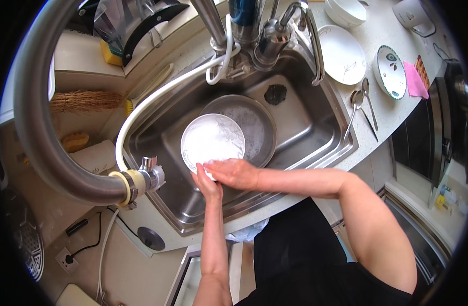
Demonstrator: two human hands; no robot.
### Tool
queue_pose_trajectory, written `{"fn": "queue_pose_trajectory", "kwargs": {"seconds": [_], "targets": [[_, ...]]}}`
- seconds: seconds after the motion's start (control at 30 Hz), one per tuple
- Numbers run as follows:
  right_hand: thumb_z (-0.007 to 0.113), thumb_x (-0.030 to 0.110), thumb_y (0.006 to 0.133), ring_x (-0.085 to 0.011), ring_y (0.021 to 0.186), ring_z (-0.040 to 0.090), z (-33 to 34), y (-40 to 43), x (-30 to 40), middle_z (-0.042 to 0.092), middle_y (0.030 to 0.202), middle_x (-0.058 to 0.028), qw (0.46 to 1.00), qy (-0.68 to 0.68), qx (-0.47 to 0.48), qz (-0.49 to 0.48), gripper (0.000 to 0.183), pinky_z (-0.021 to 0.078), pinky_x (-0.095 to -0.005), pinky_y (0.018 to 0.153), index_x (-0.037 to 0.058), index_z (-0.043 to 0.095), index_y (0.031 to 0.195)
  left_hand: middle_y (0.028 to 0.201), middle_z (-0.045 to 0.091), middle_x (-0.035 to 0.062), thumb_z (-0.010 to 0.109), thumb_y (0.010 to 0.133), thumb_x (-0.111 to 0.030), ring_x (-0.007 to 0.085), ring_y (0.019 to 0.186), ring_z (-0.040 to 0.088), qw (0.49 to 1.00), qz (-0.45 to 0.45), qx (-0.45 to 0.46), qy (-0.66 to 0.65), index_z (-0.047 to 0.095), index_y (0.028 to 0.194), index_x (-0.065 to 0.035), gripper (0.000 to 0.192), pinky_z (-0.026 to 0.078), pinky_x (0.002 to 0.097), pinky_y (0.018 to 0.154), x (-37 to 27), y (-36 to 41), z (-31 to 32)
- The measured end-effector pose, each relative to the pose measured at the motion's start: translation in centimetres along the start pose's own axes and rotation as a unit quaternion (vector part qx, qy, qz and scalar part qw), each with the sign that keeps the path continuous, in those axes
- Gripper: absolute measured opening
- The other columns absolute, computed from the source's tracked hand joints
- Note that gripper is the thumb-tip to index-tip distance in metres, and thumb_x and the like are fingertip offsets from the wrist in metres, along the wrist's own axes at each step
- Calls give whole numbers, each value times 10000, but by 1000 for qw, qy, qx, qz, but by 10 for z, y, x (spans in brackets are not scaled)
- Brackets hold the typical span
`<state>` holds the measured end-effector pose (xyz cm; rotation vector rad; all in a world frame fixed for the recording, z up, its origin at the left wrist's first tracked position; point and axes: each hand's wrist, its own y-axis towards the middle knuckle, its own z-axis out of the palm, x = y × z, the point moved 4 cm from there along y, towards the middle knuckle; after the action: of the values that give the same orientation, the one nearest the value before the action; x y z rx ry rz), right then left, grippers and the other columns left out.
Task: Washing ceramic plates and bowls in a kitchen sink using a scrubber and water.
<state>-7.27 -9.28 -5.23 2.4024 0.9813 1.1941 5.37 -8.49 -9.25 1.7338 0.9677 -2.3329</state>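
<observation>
A white plate with a faint grey pattern (pixel 213 139) is held over the stainless steel sink (pixel 172 214). My left hand (pixel 208 184) grips its near rim, thumb on top and fingers beneath. My right hand (pixel 234 173) lies over the same edge, close against the left; its fingertips press something white, perhaps foam or a cloth, that is mostly hidden. Below and behind the plate, a round metal pan (pixel 258 126) with suds rests on the sink floor, partly covered by the plate.
A thick curved metal pipe with a tap (pixel 151 176) arches in from the left, and a white hose (pixel 142 111) runs over the sink. On the right counter are a white plate (pixel 343 57), an oval dish (pixel 389 72), spoons (pixel 357 100) and stacked bowls (pixel 346 11). The drain (pixel 275 94) holds a dark strainer.
</observation>
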Motion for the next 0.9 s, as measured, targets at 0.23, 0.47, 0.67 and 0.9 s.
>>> {"fn": "queue_pose_trajectory", "kwargs": {"seconds": [0.23, 0.47, 0.67, 0.9], "targets": [[503, 48, 818, -279, 974, 602, 5, -65, -124, 612, 1097, -132, 954, 107, 90, 264, 276, 477, -348, 831, 20, 579, 1082, 1092, 560, 265, 383, 857, -16, 411, 985, 562, 804, 219, 57, 550, 343, 1306, -28, 451, 421, 463, 813, -61, -8, 33], [492, 98, 898, -220, 867, 588, 43, -57, -140, 582, 1012, -129, 383, 677, -119, 616, 247, 510, -340, 700, 8, 497, 1128, 1021, 582, 266, 398, 849, 5, 445, 926, 559, 807, 215, 40, 549, 352, 1286, -42, 442, 417, 507, 750, -59, -14, 36], [502, 138, 925, -118, 622, 506, 47, -75, -144, 519, 786, -52, 482, 608, -146, 614, 168, 387, -227, 462, 63, 525, 1072, 944, 603, 277, 376, 862, -31, 458, 860, 575, 820, 224, 31, 526, 350, 1287, -71, 428, 411, 531, 723, -67, -33, 50], [471, 466, 912, -97, 375, 326, 18, -34, -105, 433, 510, 13, 515, 541, -88, 659, 442, 222, -251, 343, 70, 555, 733, 1032, 585, 258, 399, 838, -16, 445, 877, 575, 808, 227, 23, 543, 349, 1289, -73, 457, 445, 512, 730, -97, -56, 52]]}}
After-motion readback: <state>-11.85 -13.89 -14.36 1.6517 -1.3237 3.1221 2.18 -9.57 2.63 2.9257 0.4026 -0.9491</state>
